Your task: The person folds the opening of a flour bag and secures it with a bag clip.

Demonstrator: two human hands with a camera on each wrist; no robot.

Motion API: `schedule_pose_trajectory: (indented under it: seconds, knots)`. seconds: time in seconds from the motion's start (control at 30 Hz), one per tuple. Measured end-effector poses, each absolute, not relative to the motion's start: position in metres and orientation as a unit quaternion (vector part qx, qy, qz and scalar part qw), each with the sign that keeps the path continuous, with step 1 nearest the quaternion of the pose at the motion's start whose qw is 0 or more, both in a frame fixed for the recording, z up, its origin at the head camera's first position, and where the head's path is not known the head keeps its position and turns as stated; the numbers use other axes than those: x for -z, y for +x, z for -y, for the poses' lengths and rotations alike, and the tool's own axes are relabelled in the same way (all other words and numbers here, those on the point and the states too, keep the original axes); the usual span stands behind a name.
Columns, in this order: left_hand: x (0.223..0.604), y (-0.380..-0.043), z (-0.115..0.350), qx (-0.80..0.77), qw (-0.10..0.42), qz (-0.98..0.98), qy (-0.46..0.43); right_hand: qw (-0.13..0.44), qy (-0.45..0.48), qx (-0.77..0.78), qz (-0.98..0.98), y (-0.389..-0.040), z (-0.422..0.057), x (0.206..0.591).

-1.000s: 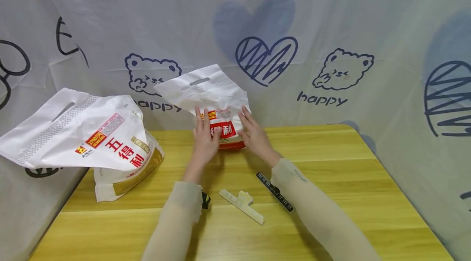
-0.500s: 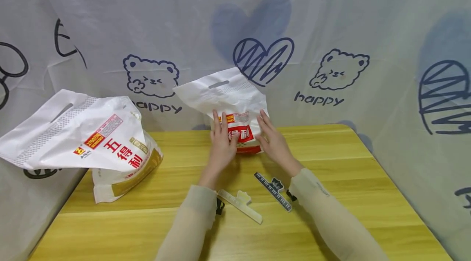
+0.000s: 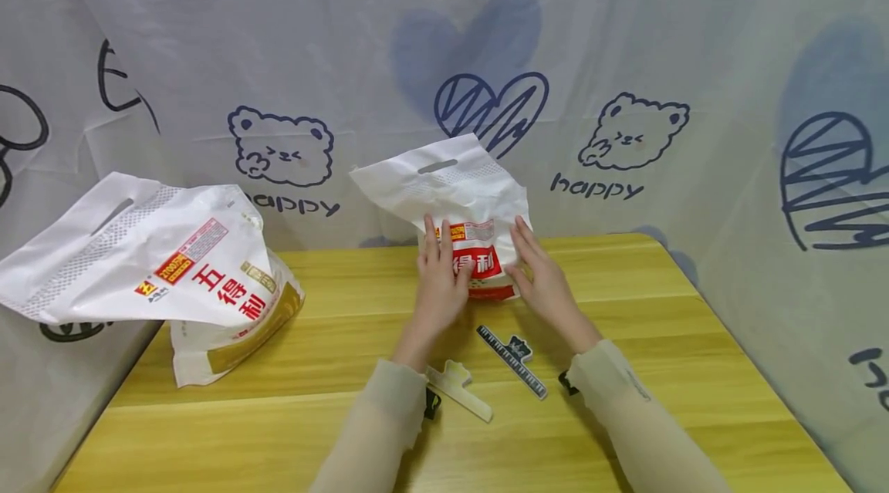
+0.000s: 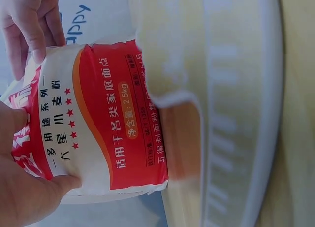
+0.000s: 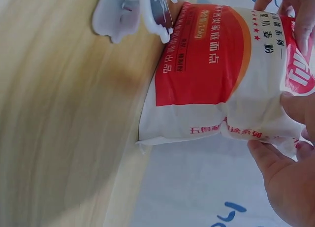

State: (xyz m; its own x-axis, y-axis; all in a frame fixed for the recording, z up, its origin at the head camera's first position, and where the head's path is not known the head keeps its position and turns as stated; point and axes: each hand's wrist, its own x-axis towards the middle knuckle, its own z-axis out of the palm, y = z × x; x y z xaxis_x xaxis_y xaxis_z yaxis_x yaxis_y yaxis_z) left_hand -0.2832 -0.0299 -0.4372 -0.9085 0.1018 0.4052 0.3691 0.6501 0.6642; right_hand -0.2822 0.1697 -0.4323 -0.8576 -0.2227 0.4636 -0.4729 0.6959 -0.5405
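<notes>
A white and red flour bag [image 3: 479, 246] stands at the table's back edge, its loose top with a slot handle leaning left. My left hand [image 3: 439, 292] lies on the left part of its front, fingers straight and pointing up. Along the bag's right side, my right hand [image 3: 549, 281] presses with extended fingers. In the right wrist view, one digit of the right hand [image 5: 290, 182] meets the bag's side edge, another its front. The left wrist view shows the bag's red lower panel [image 4: 118, 118] marked 2.5kg, with the left hand [image 4: 29, 187] at its upper corner.
A larger flour bag [image 3: 208, 269] with a gold base stands at the left, its white top flopped over. Between the forearms lie a cream long-jawed clip [image 3: 461, 393] and a black clip with piano-key markings [image 3: 512, 362]. A printed curtain [image 3: 389, 38] hangs behind the table [image 3: 660, 323].
Both hands and the smaller flour bag have moved right and a little toward me. The left sleeve now covers part of the cream clip, while the black clip shows more fully.
</notes>
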Motion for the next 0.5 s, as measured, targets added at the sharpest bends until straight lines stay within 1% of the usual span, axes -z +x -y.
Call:
schedule_pose_trajectory:
  seconds: [0.23,0.5]
  knots:
    - [0.436,-0.278,0.017,0.411,0.168,0.886,-0.135,0.193,0.186,-0.342,0.901,-0.277,-0.18,0.432]
    - [0.44,-0.273,0.008,0.406,0.169,0.888,-0.136,0.239,0.161,-0.375,0.881,-0.273,-0.184,0.437]
